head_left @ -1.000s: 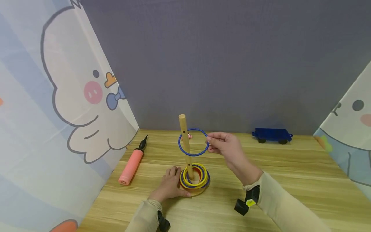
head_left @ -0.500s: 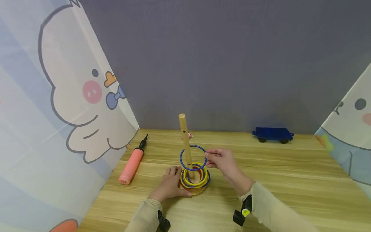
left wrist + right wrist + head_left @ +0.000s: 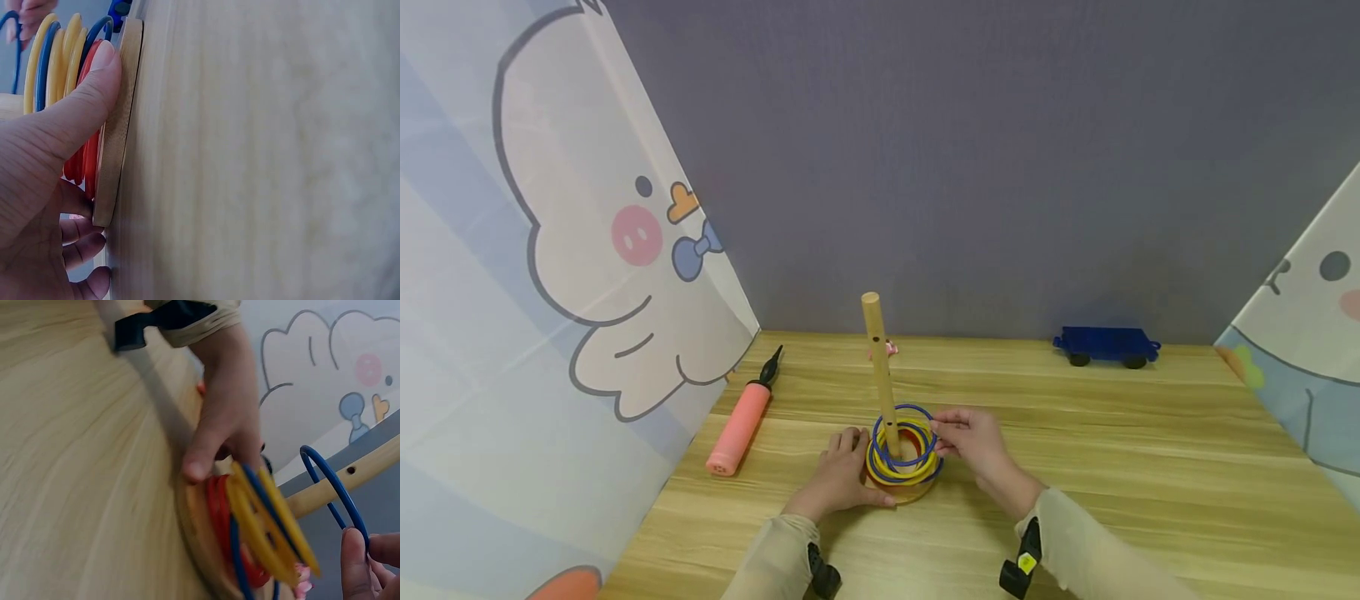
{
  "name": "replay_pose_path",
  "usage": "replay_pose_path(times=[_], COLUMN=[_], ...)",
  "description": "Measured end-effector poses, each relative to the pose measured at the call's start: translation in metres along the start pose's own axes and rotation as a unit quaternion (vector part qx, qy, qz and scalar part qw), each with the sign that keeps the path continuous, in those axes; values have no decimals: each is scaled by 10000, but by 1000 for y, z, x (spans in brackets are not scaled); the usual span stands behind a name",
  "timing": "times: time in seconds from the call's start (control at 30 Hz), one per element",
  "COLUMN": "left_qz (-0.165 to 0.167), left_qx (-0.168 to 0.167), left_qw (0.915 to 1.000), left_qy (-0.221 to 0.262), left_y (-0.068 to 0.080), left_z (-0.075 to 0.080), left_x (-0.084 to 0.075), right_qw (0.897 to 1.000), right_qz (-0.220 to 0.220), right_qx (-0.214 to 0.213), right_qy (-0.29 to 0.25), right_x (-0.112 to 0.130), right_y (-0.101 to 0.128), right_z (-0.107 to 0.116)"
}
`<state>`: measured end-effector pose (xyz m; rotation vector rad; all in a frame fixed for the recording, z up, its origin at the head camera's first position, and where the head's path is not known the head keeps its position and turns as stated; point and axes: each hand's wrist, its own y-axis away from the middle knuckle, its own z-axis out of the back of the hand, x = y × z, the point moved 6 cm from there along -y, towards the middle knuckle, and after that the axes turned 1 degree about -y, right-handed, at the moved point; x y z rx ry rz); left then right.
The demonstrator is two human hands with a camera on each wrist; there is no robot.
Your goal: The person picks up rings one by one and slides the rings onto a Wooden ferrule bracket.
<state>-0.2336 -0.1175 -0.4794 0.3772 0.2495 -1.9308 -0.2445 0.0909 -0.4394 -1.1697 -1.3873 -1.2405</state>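
Observation:
A wooden peg point(image 3: 878, 367) stands upright on a round wooden base point(image 3: 904, 497). Yellow, blue and red rings point(image 3: 905, 475) are stacked on the base. My right hand point(image 3: 938, 433) pinches a thin blue ring point(image 3: 917, 409) that circles the peg just above the stack. In the right wrist view the blue ring point(image 3: 331, 484) sits tilted round the peg point(image 3: 350, 472) above the stacked rings point(image 3: 262, 531). My left hand point(image 3: 859, 467) grips the base from the left. Its thumb point(image 3: 94, 75) presses the base rim point(image 3: 119, 125), and the fingers curl below.
A pink hand pump point(image 3: 741, 421) lies to the left on the wooden table point(image 3: 1150, 467). A blue toy car point(image 3: 1105, 346) stands at the back right. A small pink object point(image 3: 891, 350) sits behind the peg. Cartoon curtains point(image 3: 587, 250) flank both sides.
My right hand has brought the blue ring down the peg, from about mid-height to just over the stacked rings. The left hand has stayed on the base.

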Motion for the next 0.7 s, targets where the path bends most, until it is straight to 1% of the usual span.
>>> replay_pose_path(times=[0.23, 0.33, 0.53, 0.7], left_qz=[-43, -43, -67, -103], left_qx=[42, 75, -52, -109], left_qw=[10000, 9999, 9999, 9998], left_qy=[-65, -95, -77, -151], left_y=[-2, -3, -3, -3], left_z=[-4, -6, -4, -2], left_x=[0, 1, 3, 6], right_qw=[9998, 9996, 9983, 9973], right_qz=[-80, -44, 111, 275], right_qx=[-88, -151, -245, -164], right_qy=[147, 220, 513, 663], right_x=[-19, -24, -24, -18], right_y=[-3, -4, -5, 0], right_z=[3, 5, 7, 13])
